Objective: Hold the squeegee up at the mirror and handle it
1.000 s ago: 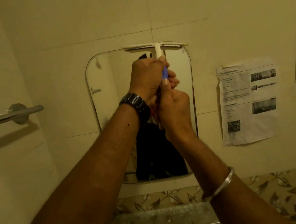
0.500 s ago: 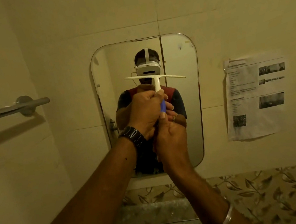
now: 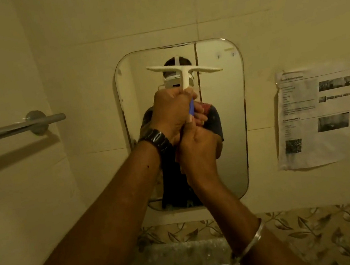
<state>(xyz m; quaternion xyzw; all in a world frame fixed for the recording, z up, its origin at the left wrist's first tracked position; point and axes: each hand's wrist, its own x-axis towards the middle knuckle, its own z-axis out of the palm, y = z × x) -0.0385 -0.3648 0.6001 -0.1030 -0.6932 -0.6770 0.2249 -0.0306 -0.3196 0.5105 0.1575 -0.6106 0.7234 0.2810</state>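
Both hands raised in front of a wall mirror (image 3: pixel 227 124), clasped one below the other on a single tool. Left hand (image 3: pixel 170 115), wristwatch (image 3: pixel 156 140) on that wrist, fingers curled tight round the upper handle of a white squeegee (image 3: pixel 184 72); right hand (image 3: pixel 199 149), thin metal bangle (image 3: pixel 251 243) on its wrist, wrapped round the lower handle just beneath and touching the left. A short stretch of blue grip shows between the two. Squeegee stands upright, blade across the top and tilted slightly down to the right, over the upper half of the glass; whether the blade edge touches the mirror cannot be told from this angle. Mirror reflects the person with a headset. Left of it, a metal towel bar (image 3: pixel 14 128) fixed to the tiled wall. Right of it, a printed paper sheet (image 3: pixel 312 118) stuck on the wall. Below, a band of leaf-pattern tiles (image 3: pixel 321 235) and a glass shelf (image 3: pixel 179 258).
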